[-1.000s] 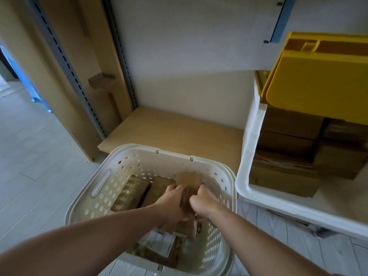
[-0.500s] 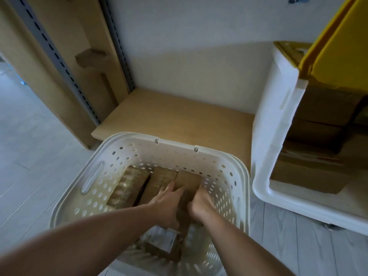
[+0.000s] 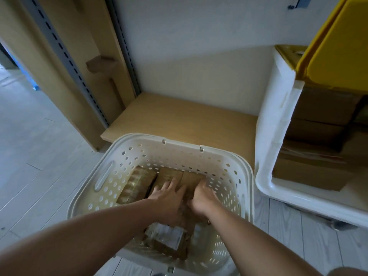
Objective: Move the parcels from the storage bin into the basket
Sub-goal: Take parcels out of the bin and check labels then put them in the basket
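Note:
A white perforated basket (image 3: pixel 179 138) stands on the floor below me with several brown cardboard parcels in it. Both my hands reach down inside it around one brown parcel (image 3: pixel 192 178) that stands beside two others (image 3: pixel 137 184). My left hand (image 3: pixel 169 200) lies with straight, spread fingers against that parcel's left side and the neighbouring parcel (image 3: pixel 169 173). My right hand (image 3: pixel 201 198) curls over its right side. Nearer to me lies a parcel with a white label (image 3: pixel 165 236). At the right stands the white storage bin (image 3: pixel 278 188), holding stacked brown parcels (image 3: pixel 318 110).
The bin's yellow lid (image 3: pixel 338 46) is tipped up at the top right. A low wooden shelf board (image 3: pixel 189 120) runs behind the basket against a white wall. A wooden upright with a slotted metal rail (image 3: pixel 75 70) rises at the left, beside pale plank floor (image 3: pixel 39 156).
The parcel between my hands has gone down from near the basket's rim to the basket's bottom row. My left fingers have straightened out, and my view has shifted left and closer.

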Demonstrator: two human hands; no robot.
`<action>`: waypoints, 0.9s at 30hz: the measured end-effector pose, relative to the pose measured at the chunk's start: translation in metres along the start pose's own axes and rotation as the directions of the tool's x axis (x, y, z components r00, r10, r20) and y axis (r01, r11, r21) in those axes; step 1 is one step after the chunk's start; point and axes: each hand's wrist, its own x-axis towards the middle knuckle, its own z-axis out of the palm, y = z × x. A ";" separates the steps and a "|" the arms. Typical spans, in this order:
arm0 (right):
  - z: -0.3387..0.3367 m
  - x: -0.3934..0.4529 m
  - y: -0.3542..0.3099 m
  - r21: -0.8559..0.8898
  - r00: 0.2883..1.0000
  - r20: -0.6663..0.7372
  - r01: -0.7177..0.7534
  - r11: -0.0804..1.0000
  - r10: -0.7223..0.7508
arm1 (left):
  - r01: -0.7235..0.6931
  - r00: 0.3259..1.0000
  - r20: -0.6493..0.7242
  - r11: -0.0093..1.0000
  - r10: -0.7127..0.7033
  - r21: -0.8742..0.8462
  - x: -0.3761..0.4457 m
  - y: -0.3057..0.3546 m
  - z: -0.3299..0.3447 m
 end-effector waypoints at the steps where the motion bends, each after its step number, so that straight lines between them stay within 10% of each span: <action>1: -0.005 -0.009 -0.001 -0.013 0.999 0.004 0.034 0.999 -0.034 | 0.008 0.999 -0.035 1.000 -0.009 -0.008 -0.005 -0.004 -0.002; 9: -0.043 -0.078 -0.013 -0.016 0.945 0.021 0.326 0.945 -0.326 | -0.041 0.992 0.111 0.993 0.054 -0.112 -0.068 -0.017 -0.042; 16: -0.091 -0.133 -0.007 0.024 0.846 0.022 0.533 0.846 -0.533 | -0.145 0.966 -0.251 0.933 0.061 -0.329 -0.108 -0.003 -0.077; 27: -0.179 -0.209 0.038 0.343 0.680 -0.298 0.731 0.590 -0.670 | -0.582 0.577 -0.816 0.712 0.020 -0.394 -0.144 0.096 -0.139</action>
